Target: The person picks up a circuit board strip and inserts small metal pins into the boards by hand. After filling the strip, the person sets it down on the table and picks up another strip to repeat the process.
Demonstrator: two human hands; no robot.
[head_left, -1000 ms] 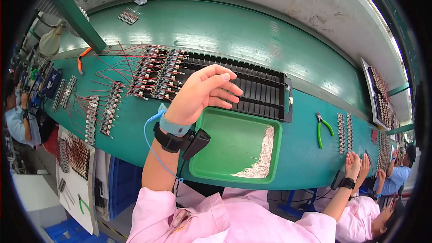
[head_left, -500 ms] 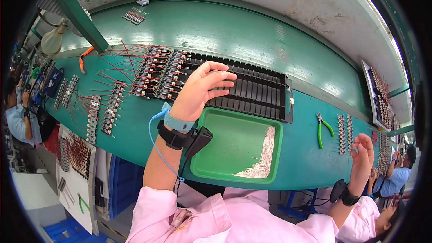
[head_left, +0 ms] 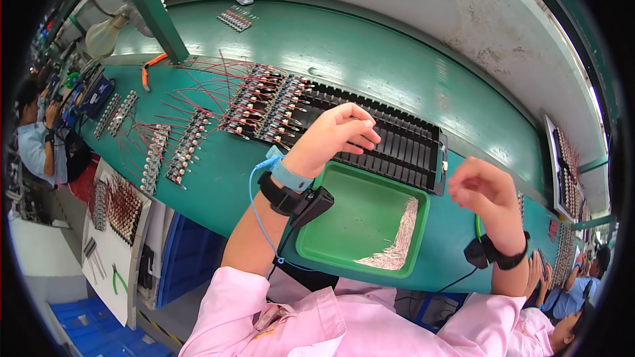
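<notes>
My left hand (head_left: pixel 338 133) hovers over the black slotted rack (head_left: pixel 410 133), its fingers loosely bent and apart, with nothing visible in them. A blue wrist strap with a coiled cord circles that wrist. To the right of the green tray (head_left: pixel 307 241), my right hand (head_left: pixel 486 188) is raised with curled fingers and a gap by the thumb; I see nothing held. Behind it a green plier handle (head_left: pixel 477 226) peeks out, the rest hidden. Rows of small circuit boards with red wires (head_left: pixel 254 102) fill the rack's left end. Thin pale slivers (head_left: pixel 400 241) lie heaped in the tray's right corner.
More board strips (head_left: pixel 188 149) lie on the green bench at left, near an orange-handled tool (head_left: pixel 147 73). A green post (head_left: pixel 151 10) rises at the back left. A co-worker (head_left: pixel 40 135) sits far left; other people are at the right edge.
My right hand has moved left and inward, now covering most of the pliers. My left hand's fingers have curled a little more. The whole view has shifted, with the bench sitting farther right.
</notes>
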